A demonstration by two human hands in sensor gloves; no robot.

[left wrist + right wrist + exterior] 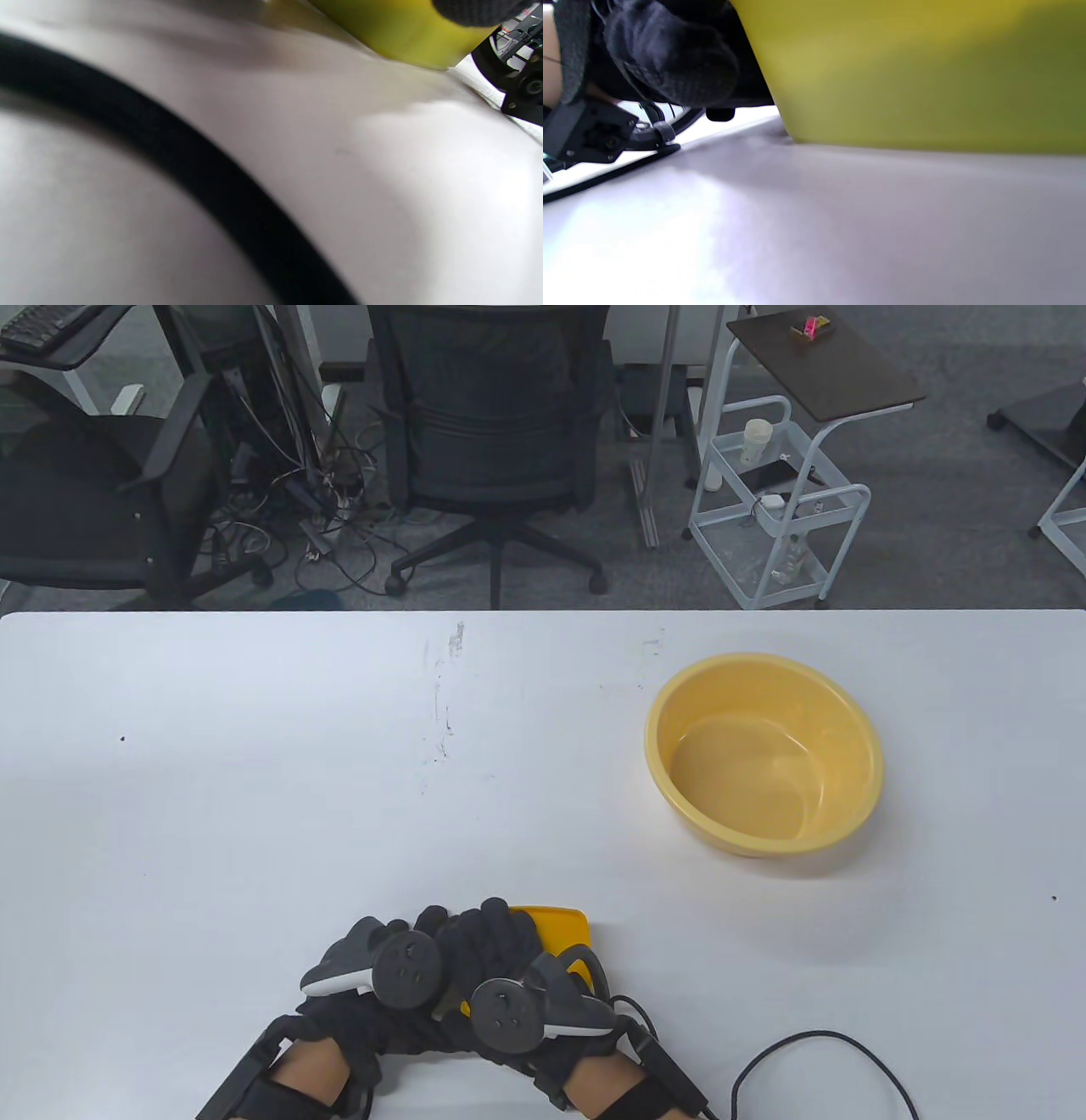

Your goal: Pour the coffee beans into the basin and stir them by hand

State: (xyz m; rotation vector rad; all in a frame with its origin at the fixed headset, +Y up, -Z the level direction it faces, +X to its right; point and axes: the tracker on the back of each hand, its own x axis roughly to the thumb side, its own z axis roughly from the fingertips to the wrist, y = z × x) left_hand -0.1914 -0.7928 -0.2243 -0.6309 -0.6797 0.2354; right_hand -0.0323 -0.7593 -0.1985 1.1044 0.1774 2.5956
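A yellow container (564, 931) with a yellow lid stands on the white table near the front edge, mostly covered by my two gloved hands. My left hand (428, 925) and my right hand (501, 935) both curl over it from the near side, fingers overlapping. No coffee beans show. The container's yellow wall (403, 38) fills the top right of the left wrist view, and the same wall (916, 76) fills the upper right wrist view, with a gloved finger (670, 59) beside it. The empty yellow basin (865, 780) sits far off at the right.
A black cable (814, 1044) loops on the table to the right of my right wrist, and another black cable (203, 182) crosses the left wrist view. Beyond the table's far edge stand office chairs (492, 432) and a white trolley (776, 509).
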